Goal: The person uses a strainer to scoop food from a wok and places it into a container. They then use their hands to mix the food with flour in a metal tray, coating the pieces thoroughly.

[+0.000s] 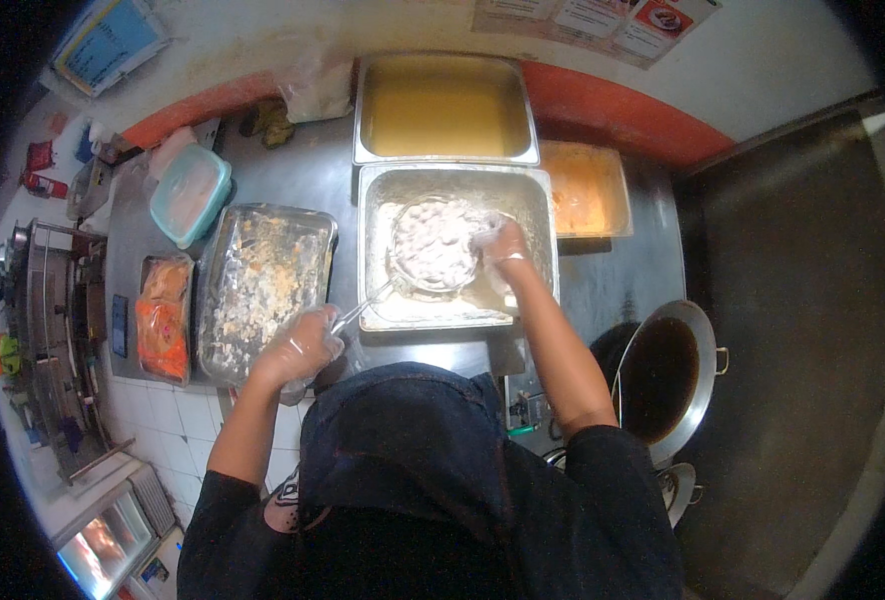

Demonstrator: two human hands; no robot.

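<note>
In a clear plastic glove, my left hand (300,349) grips the metal handle of a round strainer (397,279) at the front left of a deep steel pan (457,324). White, flour-coated pieces (433,240) fill the strainer, and loose white powder lies around it in the pan. My right hand (501,241), also in a clear glove, is at the right side of the coated pieces. Its fingers are blurred and whitish, so whether they hold a piece cannot be told. Behind stands a second steel pan (446,159) with yellowish liquid.
Left of the pan are a crumb-strewn tray (262,285), a teal-rimmed tub (221,184), an orange-filled tray (165,322) and a phone (119,325). A container with orange contents (589,191) stands right. A large wok (705,375) of dark liquid is at the lower right.
</note>
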